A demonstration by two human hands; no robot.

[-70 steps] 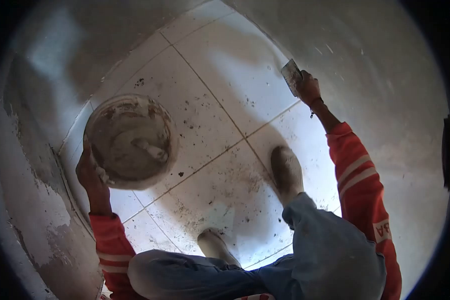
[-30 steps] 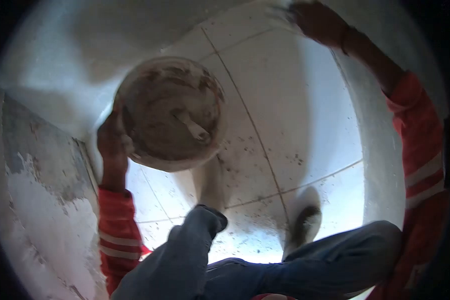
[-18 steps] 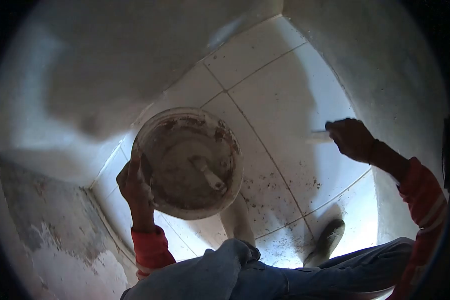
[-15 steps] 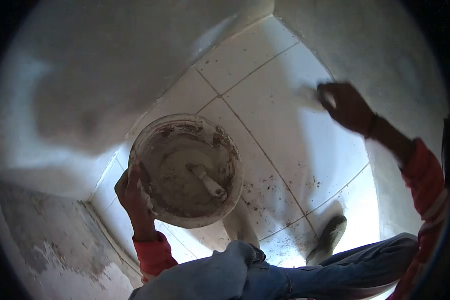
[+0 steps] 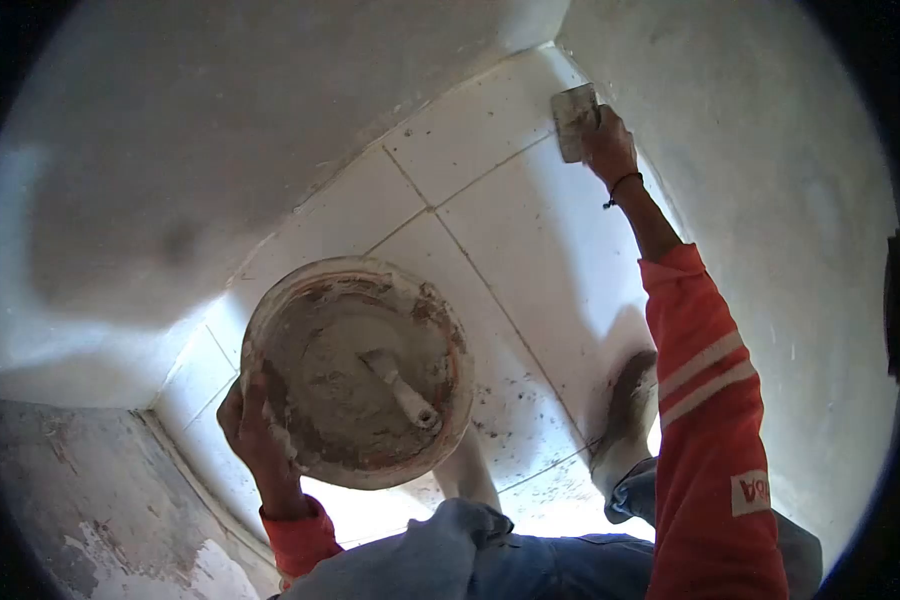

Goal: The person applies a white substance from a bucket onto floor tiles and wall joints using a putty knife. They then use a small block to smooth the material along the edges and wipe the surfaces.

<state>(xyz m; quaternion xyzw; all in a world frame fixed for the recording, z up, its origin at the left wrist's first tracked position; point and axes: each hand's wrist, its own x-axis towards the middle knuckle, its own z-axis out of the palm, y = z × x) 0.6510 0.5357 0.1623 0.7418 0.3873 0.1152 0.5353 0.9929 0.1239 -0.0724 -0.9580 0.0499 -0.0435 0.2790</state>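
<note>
My left hand point(image 5: 258, 425) grips the rim of a round, plaster-crusted tub point(image 5: 358, 476) on its left side, fingers outside and thumb toward the inside. Grey wet plaster point(image 5: 320, 400) coats the bottom of the tub. Standing in that mix is a putty knife point(image 5: 410, 398), its pale handle toward me. Far to the upper right, my right hand point(image 5: 610, 150) is closed around a flat rectangular trowel blade point(image 5: 572, 122) smeared with grey. The blade is close to the foot of the right wall, over the floor tiles.
Grey plastered walls point(image 5: 210, 120) meet in a corner at the top. White floor tiles point(image 5: 490, 210) with dark grout lines carry scattered crumbs point(image 5: 515, 410). My right foot point(image 5: 630, 410) stands at the right. A peeling wall patch point(image 5: 120, 500) is at the lower left.
My right hand has reached forward and left along the right wall with the trowel, which was blurred before. The tub sits slightly lower and further left in view. My right foot appears further forward.
</note>
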